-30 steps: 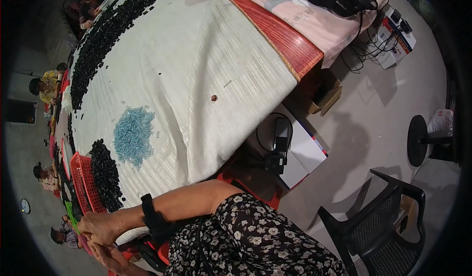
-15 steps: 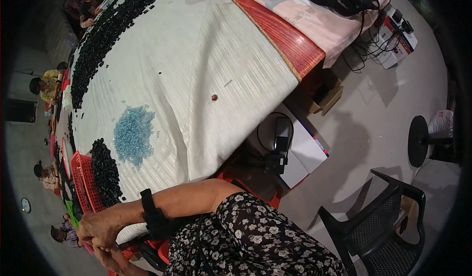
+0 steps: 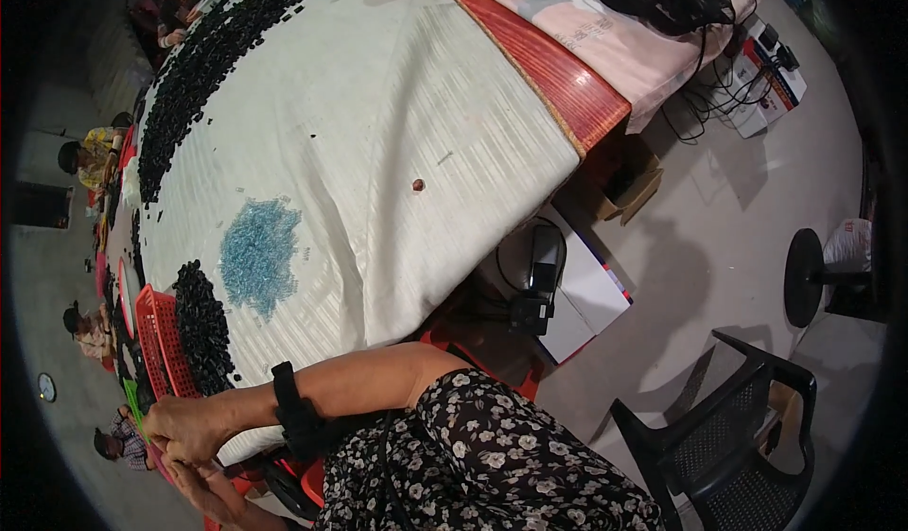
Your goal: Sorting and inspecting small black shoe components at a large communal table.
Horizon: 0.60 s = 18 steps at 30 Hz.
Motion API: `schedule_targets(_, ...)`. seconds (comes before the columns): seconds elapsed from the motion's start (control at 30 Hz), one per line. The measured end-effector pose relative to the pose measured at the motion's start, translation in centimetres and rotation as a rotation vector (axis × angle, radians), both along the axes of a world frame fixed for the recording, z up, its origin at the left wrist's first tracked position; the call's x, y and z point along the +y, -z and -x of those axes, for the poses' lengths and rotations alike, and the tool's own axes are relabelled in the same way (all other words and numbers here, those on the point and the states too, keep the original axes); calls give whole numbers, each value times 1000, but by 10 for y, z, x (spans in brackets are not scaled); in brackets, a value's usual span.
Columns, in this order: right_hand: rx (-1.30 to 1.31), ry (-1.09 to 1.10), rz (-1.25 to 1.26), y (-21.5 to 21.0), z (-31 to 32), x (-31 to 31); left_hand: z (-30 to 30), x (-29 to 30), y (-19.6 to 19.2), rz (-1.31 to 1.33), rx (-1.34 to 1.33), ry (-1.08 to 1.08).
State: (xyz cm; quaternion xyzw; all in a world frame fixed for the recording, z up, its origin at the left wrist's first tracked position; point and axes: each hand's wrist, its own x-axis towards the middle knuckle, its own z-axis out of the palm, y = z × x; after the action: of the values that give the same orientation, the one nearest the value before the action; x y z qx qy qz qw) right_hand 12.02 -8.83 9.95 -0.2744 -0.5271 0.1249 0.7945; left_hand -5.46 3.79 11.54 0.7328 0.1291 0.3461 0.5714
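My right hand reaches across to the lower left, its fingers curled closed. Just below it my left hand is closed too, with its fingertips close against the right one. Whatever is between them, if anything, is too small or hidden to name. Beyond the hands stands a red slotted plastic basket. Beside that basket lies a heap of small black pieces. Farther right on the white cloth is a pile of small clear-blue tube-like pieces.
A white-covered table carries a long band of black pieces and a small brown object. Several people sit along the far left. A black plastic chair and a flat white box are on the floor to the right.
Both hands have shifted slightly left and stay close together. The view has turned a little, so the table sits slightly farther right. The piles look the same.
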Motion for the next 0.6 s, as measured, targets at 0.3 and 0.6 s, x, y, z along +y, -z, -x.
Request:
schedule_targets(0.3,-64,0,11,0,-4,2,-3,-24,-7,269,-18,287)
schedule_targets(0.6,-95,-33,37,-1,-8,-5,-6,-33,-5,324,-45,157)
